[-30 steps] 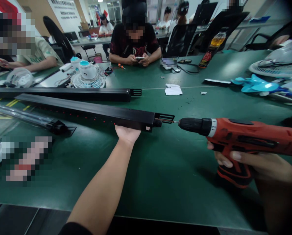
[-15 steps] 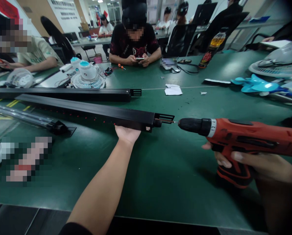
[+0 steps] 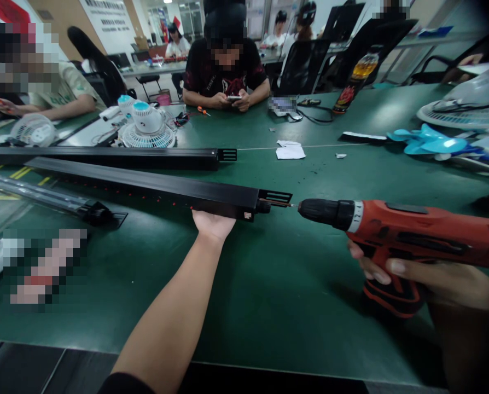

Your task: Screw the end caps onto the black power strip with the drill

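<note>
My left hand (image 3: 213, 224) grips the underside of a long black metal bar (image 3: 146, 187), near its right end, with the fingers hidden behind the bar. My right hand (image 3: 417, 273) is wrapped round the handle of a red and black cordless drill (image 3: 396, 230). The drill lies level, pointing left. Its thin bit touches the slotted end bracket (image 3: 274, 198) of the bar.
A second black bar (image 3: 105, 157) lies behind on the green table (image 3: 269, 284), a thinner rail (image 3: 43, 200) to the left. Small white fans (image 3: 146, 127), blue fan blades (image 3: 429, 145), a bottle (image 3: 357, 76) and paper scraps (image 3: 289, 151) lie around. Several people sit across the table.
Almost nothing has moved. The drill has dipped very slightly and my right fingers have shifted a little on its handle. The bar and my left hand stay put.
</note>
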`<state>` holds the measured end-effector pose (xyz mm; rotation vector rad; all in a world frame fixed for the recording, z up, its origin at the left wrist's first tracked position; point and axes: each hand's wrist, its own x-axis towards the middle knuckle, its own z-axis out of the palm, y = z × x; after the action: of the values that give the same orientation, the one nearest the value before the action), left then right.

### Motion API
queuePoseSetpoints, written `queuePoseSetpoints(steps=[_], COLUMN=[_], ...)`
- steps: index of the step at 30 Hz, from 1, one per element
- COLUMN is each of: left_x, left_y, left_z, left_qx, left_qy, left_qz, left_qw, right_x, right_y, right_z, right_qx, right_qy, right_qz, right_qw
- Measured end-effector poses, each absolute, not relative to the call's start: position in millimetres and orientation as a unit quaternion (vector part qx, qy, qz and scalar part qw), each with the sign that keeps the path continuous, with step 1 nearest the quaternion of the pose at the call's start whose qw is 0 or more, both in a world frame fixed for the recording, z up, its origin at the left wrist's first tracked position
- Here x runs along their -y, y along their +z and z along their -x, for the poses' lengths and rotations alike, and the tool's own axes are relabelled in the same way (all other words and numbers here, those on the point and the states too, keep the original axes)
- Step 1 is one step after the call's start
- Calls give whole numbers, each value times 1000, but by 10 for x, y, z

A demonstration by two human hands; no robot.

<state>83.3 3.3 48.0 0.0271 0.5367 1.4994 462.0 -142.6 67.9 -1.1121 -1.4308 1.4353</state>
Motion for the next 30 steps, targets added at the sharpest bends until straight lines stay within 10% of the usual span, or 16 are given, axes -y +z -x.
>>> queuePoseSetpoints(steps=[30], left_x=[-34], left_y=[465], left_z=[-834], left_qx=[-216], left_qy=[681], left_qz=[-84], left_qw=[695], right_x=[1481], right_y=[963], right_z=[-4299], right_qx=[590], right_qy=[546], right_qz=[456], right_qw=[382])
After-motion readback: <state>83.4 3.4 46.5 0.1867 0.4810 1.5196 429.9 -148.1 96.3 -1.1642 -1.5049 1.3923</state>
